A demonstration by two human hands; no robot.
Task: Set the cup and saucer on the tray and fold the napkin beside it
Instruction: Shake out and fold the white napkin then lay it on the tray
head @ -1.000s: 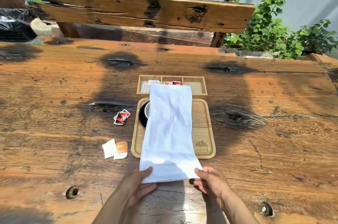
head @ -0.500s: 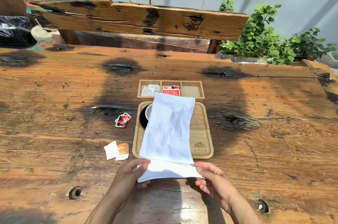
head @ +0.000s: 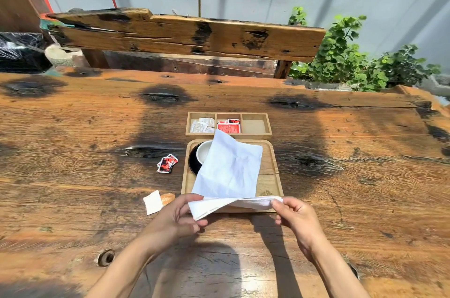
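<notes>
Two hands on white napkin [head: 230, 171], both at near edge of tray [head: 272, 171]. Left hand [head: 179, 218] at napkin's near-left corner, fingers [head: 192, 200] curled, thumb and forefinger pinching the cloth. Right hand [head: 295, 216] at near-right corner, fingers [head: 280, 207] bent, pinching the folded edge. Napkin lifted and draped over tray, far corner peaked up toward organizer box [head: 255, 135], near edge doubled between the hands. White cup [head: 204, 151] on black saucer [head: 193, 161], in far-left part of tray, right side of both hidden under napkin. Organizer box touching or just beyond tray's far edge, cannot tell which; white sachets [head: 201, 125] in left compartment, red packets [head: 229, 126] in middle one. Loose red packets [head: 167, 163] on worktop [head: 73, 151] left of tray. White and brown sachets [head: 158, 201] left of tray's near corner. Wooden bench back [head: 185, 33] beyond worktop, green plants [head: 345, 61] far right of tray.
</notes>
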